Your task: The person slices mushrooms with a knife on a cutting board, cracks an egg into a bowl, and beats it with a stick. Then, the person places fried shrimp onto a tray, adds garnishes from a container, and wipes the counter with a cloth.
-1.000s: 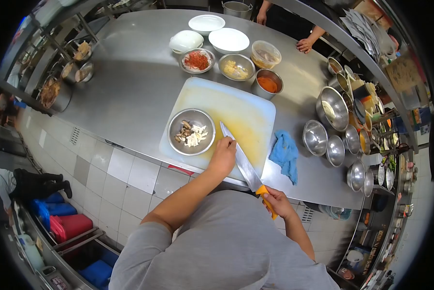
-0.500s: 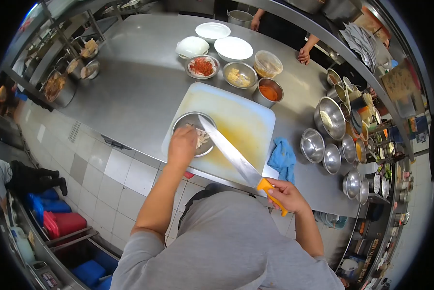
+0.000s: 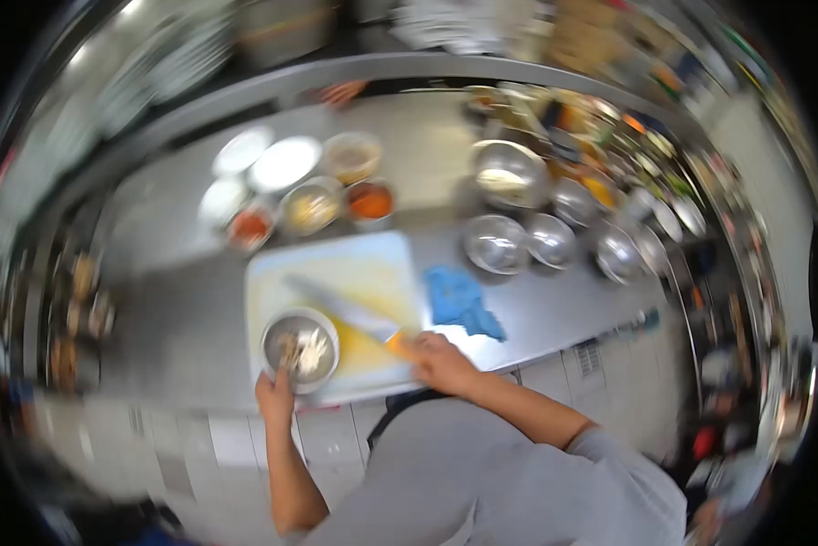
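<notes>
At the lower left of the cutting board (image 3: 363,262) is a metal bowl (image 3: 289,326) holding pale strips and some brownish pieces. My left hand (image 3: 274,396) grips this bowl by its near rim, thumb over the edge. Blur hides whether the bowl rests on the board or is slightly raised. My right hand (image 3: 443,362) is closed around the orange handle of a large kitchen knife (image 3: 359,317). The blade lies low over the board, pointing to the far left, behind the bowl. Yellowish stains mark the board's surface.
A blue cloth (image 3: 463,300) lies right of the board. Beyond the board stand white plates (image 3: 286,164), a bowl of red food (image 3: 249,227) and a container of orange-red sauce (image 3: 370,200). Several metal bowls (image 3: 496,244) sit to the right. Another person's hand (image 3: 343,93) shows at the far edge.
My left hand has come out of the bowl and taken its near rim. The knife has moved from over the board's front edge to farther over the board. The view has turned right.
</notes>
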Demonstrator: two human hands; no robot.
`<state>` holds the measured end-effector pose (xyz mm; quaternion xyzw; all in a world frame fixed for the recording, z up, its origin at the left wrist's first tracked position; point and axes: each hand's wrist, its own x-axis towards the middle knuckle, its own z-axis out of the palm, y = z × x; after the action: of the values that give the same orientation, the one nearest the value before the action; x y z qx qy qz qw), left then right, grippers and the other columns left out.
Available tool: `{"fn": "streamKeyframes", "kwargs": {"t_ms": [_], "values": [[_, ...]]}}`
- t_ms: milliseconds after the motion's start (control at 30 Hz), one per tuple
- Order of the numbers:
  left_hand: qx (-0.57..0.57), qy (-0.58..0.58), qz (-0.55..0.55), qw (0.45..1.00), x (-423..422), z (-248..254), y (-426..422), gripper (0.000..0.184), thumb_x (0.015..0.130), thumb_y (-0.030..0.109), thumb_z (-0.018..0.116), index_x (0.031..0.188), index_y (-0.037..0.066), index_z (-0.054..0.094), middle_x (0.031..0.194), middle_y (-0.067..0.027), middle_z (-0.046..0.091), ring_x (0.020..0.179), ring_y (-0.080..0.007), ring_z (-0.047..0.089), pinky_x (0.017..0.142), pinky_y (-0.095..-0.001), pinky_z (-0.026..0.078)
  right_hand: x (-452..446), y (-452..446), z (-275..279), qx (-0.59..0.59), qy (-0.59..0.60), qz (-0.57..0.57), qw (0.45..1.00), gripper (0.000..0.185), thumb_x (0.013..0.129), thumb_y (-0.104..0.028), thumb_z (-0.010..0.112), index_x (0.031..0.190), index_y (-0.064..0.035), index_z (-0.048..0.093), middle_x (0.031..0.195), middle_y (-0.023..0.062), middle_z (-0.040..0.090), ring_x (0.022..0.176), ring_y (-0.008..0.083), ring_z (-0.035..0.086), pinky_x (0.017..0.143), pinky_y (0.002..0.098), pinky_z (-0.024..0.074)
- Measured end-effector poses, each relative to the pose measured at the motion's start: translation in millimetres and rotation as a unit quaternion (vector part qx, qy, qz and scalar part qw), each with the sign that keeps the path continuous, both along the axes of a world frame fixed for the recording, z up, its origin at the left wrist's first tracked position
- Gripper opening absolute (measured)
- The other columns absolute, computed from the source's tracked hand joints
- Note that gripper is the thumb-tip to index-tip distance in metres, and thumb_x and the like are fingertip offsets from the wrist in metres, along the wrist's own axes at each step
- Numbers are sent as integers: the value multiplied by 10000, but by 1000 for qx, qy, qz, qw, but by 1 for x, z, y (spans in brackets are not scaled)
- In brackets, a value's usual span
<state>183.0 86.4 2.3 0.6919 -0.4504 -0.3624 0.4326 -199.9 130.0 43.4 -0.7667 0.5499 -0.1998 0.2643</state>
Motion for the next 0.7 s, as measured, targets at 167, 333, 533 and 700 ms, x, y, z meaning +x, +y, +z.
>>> {"fn": "streamKeyframes", "kwargs": {"t_ms": [167,333,533,700], "values": [[16,73,-62,995,-78,36,-1,172,995,166,612,1016,9,680,731,-2,616,571,-79,517,478,-281,357,-72,52,19,-105,9,-21,994,474,894,-180,766,1360,-168,677,1328,124,593,1185,350,572,993,466,499],[-52,-16,-237,970,-190,35,-14,140,968,93,599,1004,-2,696,723,-31,660,520,-78,519,455,-271,373,-158,128,8,-146,-50,-200,968,376,909,-175,762,1281,-141,724,1211,119,648,1107,337,624,962,442,532],[81,12,-391,917,-424,65,50,190,952,117,625,1052,-13,722,732,-58,696,539,-113,595,485,-288,474,-307,253,-1,-145,-29,-327,933,339,894,-153,770,1229,-116,740,1161,107,672,1084,319,647,913,428,555],[297,160,-484,808,-598,34,119,103,939,72,611,1004,7,657,729,-45,650,525,-102,531,447,-256,404,-406,364,-15,-110,-7,-454,884,315,883,-151,779,1193,-105,752,1130,109,681,1028,317,668,880,419,567]]}}
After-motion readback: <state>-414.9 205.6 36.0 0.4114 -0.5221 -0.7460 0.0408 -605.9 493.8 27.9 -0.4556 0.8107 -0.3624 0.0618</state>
